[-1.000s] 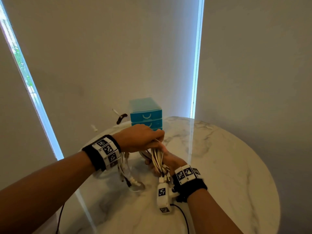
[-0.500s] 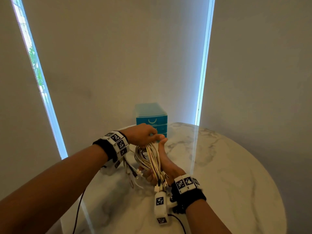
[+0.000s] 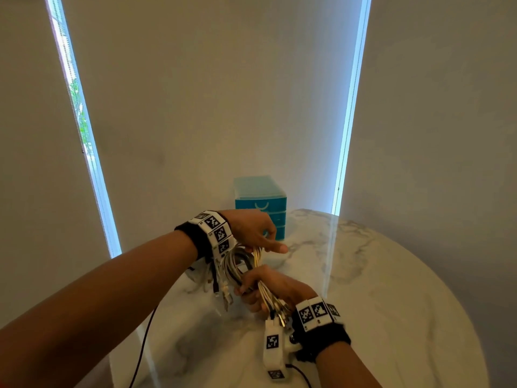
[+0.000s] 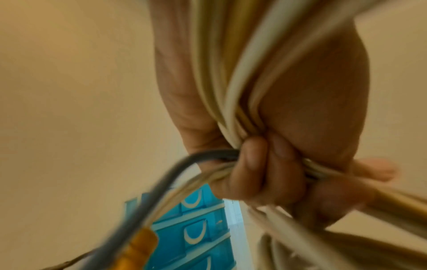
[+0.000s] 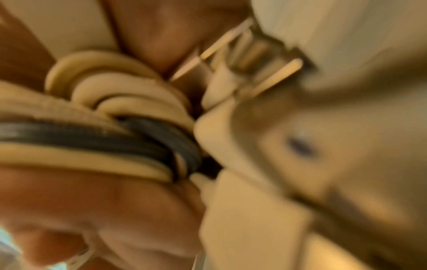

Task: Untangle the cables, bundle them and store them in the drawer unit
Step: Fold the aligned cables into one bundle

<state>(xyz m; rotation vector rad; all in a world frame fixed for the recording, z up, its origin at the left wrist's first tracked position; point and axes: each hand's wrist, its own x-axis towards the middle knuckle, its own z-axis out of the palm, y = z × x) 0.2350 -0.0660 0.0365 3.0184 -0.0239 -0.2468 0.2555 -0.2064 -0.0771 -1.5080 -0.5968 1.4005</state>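
Note:
A bundle of white and grey cables (image 3: 253, 271) hangs between both hands above the marble table (image 3: 363, 289). My left hand (image 3: 253, 229) grips the top of the loops, fingers curled round the cables (image 4: 233, 117). My right hand (image 3: 268, 288) grips the lower end, where several plugs (image 3: 277, 310) stick out toward the wrist. In the right wrist view white and dark cables (image 5: 129, 131) lie across my curled fingers (image 5: 97, 206), blurred. Loose ends with connectors (image 3: 223, 289) dangle below the left wrist. The blue drawer unit (image 3: 260, 203) stands at the table's far edge, drawers closed.
A black lead (image 3: 141, 348) runs down off the table's near left edge. Window strips flank the wall behind the drawer unit. Bare marble stretches to the right of my hands.
The hands have separated: the left stays high near the drawer unit, the right has closed round the bundle's lower end and pulled it nearer. The view has tilted upward.

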